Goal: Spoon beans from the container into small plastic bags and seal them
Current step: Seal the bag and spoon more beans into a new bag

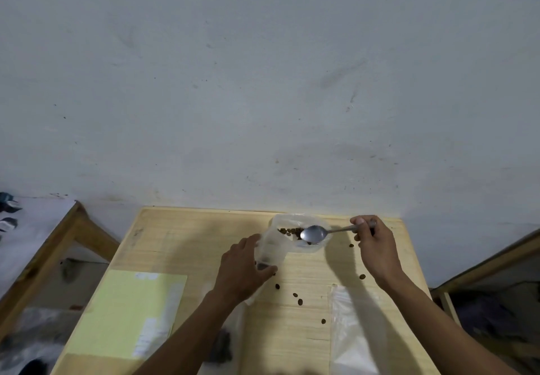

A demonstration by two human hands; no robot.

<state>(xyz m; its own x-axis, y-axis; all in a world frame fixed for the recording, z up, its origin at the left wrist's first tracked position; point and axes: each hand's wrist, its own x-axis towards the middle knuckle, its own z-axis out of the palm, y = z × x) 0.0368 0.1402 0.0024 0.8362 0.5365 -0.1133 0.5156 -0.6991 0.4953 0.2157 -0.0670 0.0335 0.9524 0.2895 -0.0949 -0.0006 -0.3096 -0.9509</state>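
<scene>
Spoon [314, 233] pinched in right hand [377, 246] hovers over container [304, 246]; left hand [245, 269] grips bag [270, 250].

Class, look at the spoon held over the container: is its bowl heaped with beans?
No. The spoon in the right hand shows a bare, shiny bowl above the container.

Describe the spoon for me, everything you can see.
The spoon looks like plain grey metal, with an oval bowl and a slim straight handle. Its bowl looks empty and hangs over the clear container of beans. It lies nearly level, handle pointing right, pinched at its end by the right hand.
</scene>
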